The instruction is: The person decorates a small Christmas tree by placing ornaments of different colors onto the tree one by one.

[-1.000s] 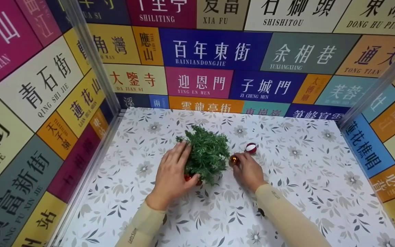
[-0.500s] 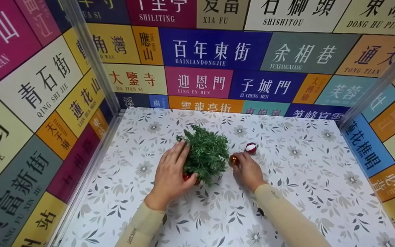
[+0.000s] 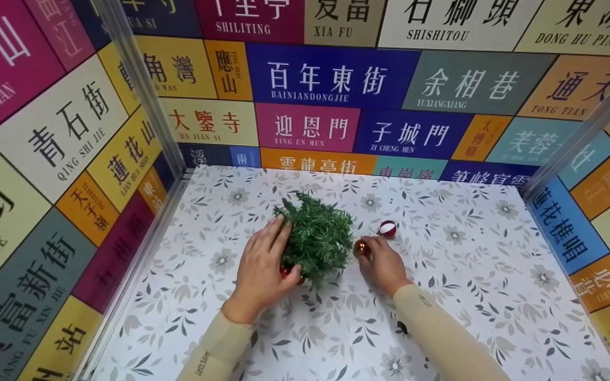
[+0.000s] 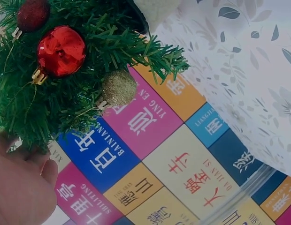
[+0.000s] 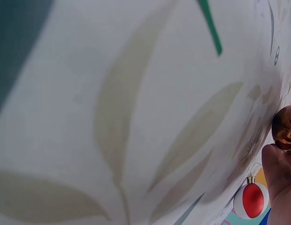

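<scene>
A small artificial Christmas tree stands on the patterned tabletop, with a red bauble, a darker red one and a gold glitter bauble among its branches. Against its left side rests my left hand, fingers extended along the foliage and thumb near a red bauble low on the tree. To the right of the tree, my right hand pinches a shiny copper-orange bauble low over the tabletop. Just beyond that hand lies a red and white bauble.
The white tabletop carries a grey leaf and flower print. Around it stand walls covered in colourful street-name panels, joined by clear corner posts. A small dark item shows beside the right sleeve.
My left hand has shifted slightly left, and the tree has turned a little with it; the low red bauble has moved left. My right hand stays nearly still with the copper-orange bauble.
</scene>
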